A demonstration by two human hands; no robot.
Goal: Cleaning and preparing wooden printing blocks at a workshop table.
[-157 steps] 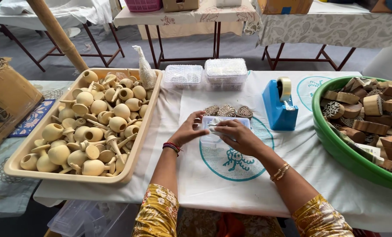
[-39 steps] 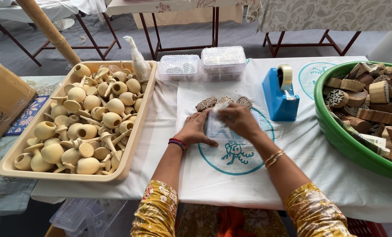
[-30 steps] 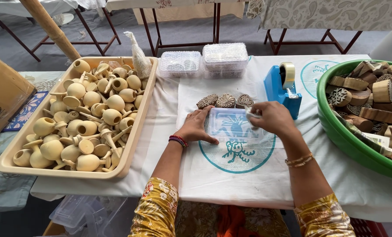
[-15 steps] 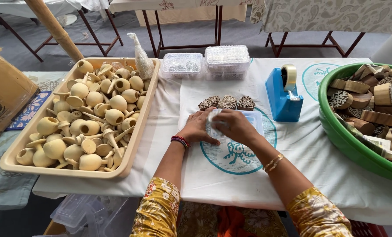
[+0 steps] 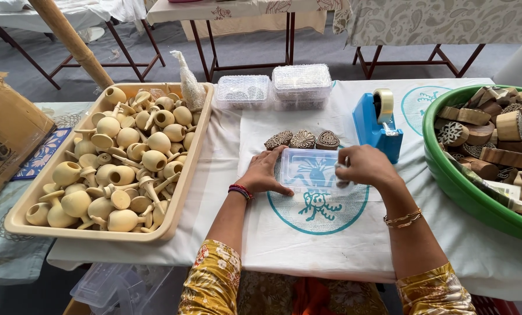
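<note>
A small clear plastic box [image 5: 308,169] lies on the white cloth [image 5: 308,245] over a teal printed circle. My left hand [image 5: 267,173] rests flat against the box's left side, fingers together. At the box's right end, my right hand [image 5: 363,166] pinches a bit of clear film or tape. Three carved wooden stamps [image 5: 302,139] sit in a row just behind the box.
A beige tray [image 5: 179,192] of pale wooden knobs fills the left. Stacked clear boxes [image 5: 278,88] stand at the back, a blue tape dispenser [image 5: 378,125] to the right, then a green tub [image 5: 465,186] of wooden blocks. A cardboard carton [image 5: 7,134] sits far left.
My right hand has moved from over the box to its right end. The left hand has stayed at the box's left side.
</note>
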